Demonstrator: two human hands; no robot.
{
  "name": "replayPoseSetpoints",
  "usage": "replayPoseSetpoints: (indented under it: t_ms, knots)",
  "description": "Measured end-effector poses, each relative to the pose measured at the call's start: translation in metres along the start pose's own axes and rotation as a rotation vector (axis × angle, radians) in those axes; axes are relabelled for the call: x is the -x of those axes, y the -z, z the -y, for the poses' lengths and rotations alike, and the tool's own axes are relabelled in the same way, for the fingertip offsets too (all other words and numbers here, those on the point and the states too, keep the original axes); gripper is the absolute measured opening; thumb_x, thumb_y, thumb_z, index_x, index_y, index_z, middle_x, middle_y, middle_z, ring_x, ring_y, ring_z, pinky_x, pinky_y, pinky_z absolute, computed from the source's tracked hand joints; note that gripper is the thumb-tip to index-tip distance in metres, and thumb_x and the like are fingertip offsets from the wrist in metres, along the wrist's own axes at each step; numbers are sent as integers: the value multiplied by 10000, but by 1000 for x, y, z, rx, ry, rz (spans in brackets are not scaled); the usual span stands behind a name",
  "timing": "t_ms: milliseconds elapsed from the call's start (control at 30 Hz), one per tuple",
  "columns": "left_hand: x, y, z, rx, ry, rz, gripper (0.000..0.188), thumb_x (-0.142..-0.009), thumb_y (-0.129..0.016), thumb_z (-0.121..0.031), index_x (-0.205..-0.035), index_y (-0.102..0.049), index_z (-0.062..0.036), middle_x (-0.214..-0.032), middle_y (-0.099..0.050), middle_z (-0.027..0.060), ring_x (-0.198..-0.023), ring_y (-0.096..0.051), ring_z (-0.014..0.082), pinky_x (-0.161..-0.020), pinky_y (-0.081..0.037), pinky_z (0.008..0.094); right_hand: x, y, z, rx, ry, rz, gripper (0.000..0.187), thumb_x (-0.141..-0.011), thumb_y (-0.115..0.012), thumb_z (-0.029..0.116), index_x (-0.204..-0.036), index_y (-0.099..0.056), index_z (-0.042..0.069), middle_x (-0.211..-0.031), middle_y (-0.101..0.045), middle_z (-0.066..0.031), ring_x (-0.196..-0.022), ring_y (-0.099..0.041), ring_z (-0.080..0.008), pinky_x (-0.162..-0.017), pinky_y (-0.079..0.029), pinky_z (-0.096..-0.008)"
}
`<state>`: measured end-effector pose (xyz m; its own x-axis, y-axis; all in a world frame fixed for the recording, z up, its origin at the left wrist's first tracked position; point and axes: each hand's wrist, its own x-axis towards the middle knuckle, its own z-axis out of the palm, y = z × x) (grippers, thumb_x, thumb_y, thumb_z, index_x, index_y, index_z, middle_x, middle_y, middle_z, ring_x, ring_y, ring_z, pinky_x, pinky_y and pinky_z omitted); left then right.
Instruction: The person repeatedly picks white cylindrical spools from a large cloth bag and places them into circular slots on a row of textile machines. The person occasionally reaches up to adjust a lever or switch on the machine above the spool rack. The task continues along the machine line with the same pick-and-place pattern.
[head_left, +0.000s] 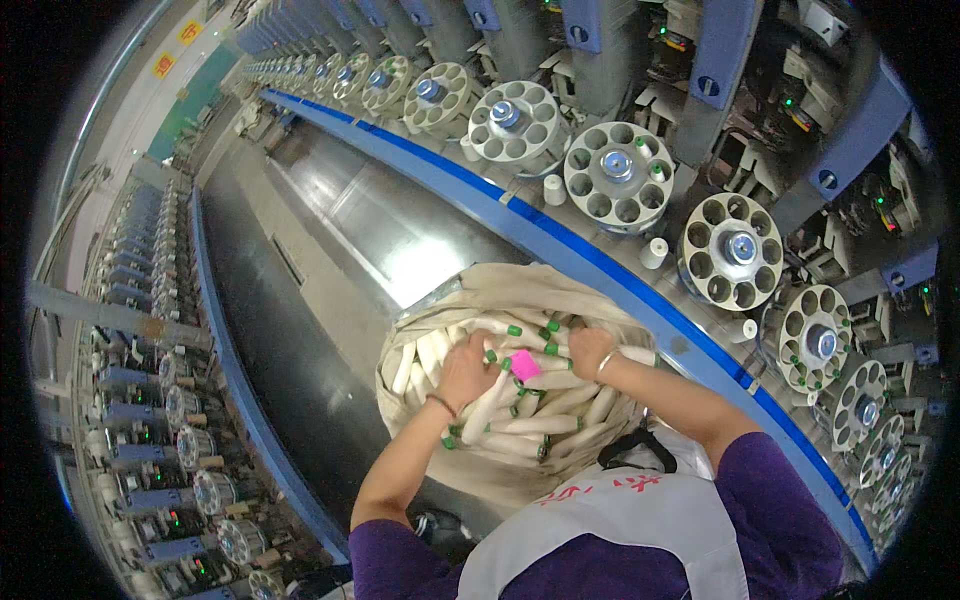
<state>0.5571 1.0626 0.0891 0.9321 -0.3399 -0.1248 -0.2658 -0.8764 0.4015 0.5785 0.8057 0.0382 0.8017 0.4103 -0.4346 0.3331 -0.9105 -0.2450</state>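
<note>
A large beige cloth-lined bin (540, 278) stands in front of me, full of white yarn bobbins (545, 425) with green tips. My left hand (470, 372) reaches into its left half, fingers closed round a bobbin whose green end pokes out beside the thumb. On the right side of the heap, my right hand (592, 352) is closed too, with green bobbin ends sticking out to its left; its fingertips are partly hidden. Between the two hands a bright pink slip (525, 365) lies on the bobbins.
Along the right runs a winding machine with a blue rail (600, 255) and several round bobbin magazines (620, 175). Small white yarn cones (655, 253) stand beside them. Another machine row (190, 450) lines the left of the dark aisle floor (300, 350).
</note>
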Motion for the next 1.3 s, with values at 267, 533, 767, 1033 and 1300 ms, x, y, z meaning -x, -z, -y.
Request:
replayPoseSetpoints:
  t_ms: [267,533,767,1033,1300]
  knots:
    - [-61,1,2,-143,-112,-212,440,-768,-679,-140,-1170,-531,-40,-1137,-506,151,-1082,-468,323,-911,-423,433,118,31,-55,-969,-37,580,578,-622,-803,274,-1083,-607,-14,-980,-658,-134,-859,-631,-236,-782,-508,-333]
    - [-53,27,-21,-180,-303,158,273,-793,-587,-186,-995,-614,-5,-929,-642,177,-814,-639,340,-727,-520,436,165,7,-122,-1648,-211,438,590,-624,-811,44,-1150,-550,-12,-1024,-627,-122,-935,-617,-241,-859,-502,-362]
    - [-6,-9,14,-349,-229,518,439,-731,-683,-324,-1035,-606,-18,-1001,-629,191,-938,-624,363,-830,-503,449,147,12,-107,-1675,108,261,541,-667,-787,91,-1150,-563,-8,-1011,-635,-112,-921,-611,-207,-817,-504,-344]
    - [-54,72,-87,706,43,175,244,-860,-629,-125,-1066,-660,1,-973,-677,69,-858,-598,125,-776,-481,280,117,74,-90,-1232,302,216,545,-665,-798,134,-1134,-559,-6,-1001,-646,-96,-921,-608,-179,-826,-493,-316]
    - [-108,96,-203,1182,-239,382,216,-869,-629,-128,-1062,-643,-31,-1059,-642,57,-946,-595,153,-838,-473,296,105,165,-113,-1777,41,289,705,-916,-323,677,-1335,-490,135,-1213,-569,-76,-1008,-578,-160,-747,-547,-339]
